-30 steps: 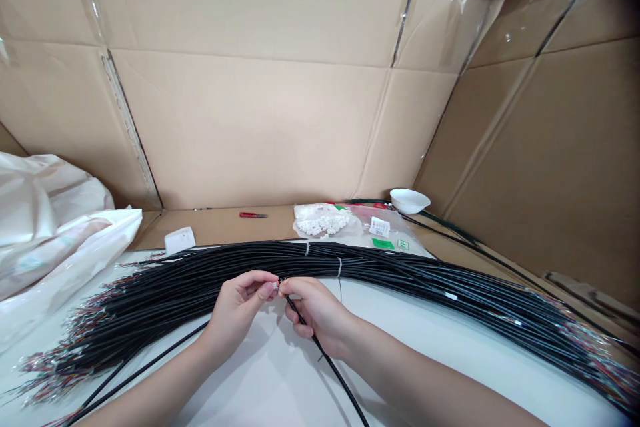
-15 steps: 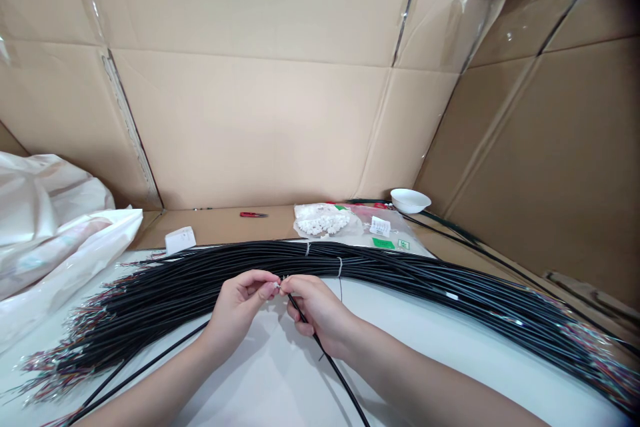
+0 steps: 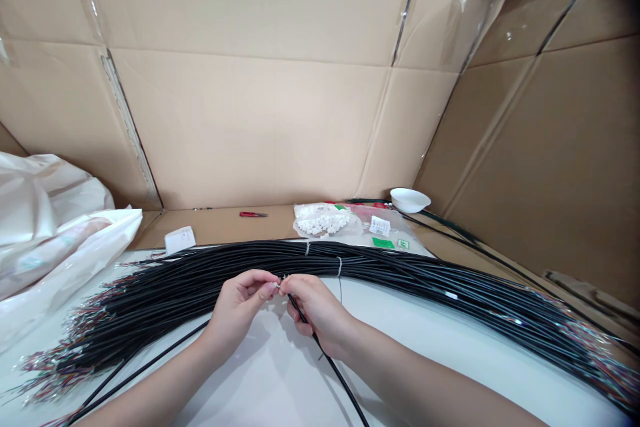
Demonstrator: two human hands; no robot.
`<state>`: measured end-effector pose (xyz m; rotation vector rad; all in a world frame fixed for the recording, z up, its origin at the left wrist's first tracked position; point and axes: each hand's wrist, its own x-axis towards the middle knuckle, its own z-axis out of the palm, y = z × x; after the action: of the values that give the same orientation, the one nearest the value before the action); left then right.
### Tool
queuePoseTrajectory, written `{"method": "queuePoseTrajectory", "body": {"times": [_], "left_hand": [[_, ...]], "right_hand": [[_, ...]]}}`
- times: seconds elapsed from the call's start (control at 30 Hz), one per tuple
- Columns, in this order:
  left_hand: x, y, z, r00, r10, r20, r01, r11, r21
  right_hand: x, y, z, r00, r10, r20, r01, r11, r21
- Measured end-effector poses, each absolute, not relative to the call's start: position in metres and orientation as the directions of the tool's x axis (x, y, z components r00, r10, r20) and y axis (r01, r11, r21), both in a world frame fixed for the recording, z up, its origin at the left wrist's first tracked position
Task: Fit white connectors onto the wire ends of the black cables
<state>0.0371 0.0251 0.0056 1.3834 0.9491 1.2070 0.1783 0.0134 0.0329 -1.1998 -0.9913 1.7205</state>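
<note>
My left hand (image 3: 236,312) and my right hand (image 3: 316,310) meet just in front of a long bundle of black cables (image 3: 350,268), tied with thin white ties. Left fingertips pinch the fine stripped wire end (image 3: 280,280) of a single black cable (image 3: 331,363). That cable runs down through my right hand, whose fingers close around it and also reach the tip. The tiny wire end is partly hidden by my fingertips. Frayed coloured wire ends fan out at both ends of the bundle.
Cardboard sheets (image 3: 240,127) wall the white table (image 3: 425,360) at the back and right. Beyond the bundle lie red-handled snips (image 3: 253,214), a clear bag of small white parts (image 3: 320,220) and a white bowl (image 3: 410,200). White plastic bags (image 3: 50,240) lie at the left.
</note>
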Motion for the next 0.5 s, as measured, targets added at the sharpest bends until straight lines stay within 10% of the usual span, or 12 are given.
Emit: {"method": "queuePoseTrajectory", "body": {"times": [0.5], "left_hand": [[0.0358,0.0256,0.0055,0.222,0.956,0.193,-0.021,-0.193,0.981]], "right_hand": [[0.1784,0.0128,0.0316,-0.247,0.913,-0.325,-0.16,-0.369,-0.916]]}}
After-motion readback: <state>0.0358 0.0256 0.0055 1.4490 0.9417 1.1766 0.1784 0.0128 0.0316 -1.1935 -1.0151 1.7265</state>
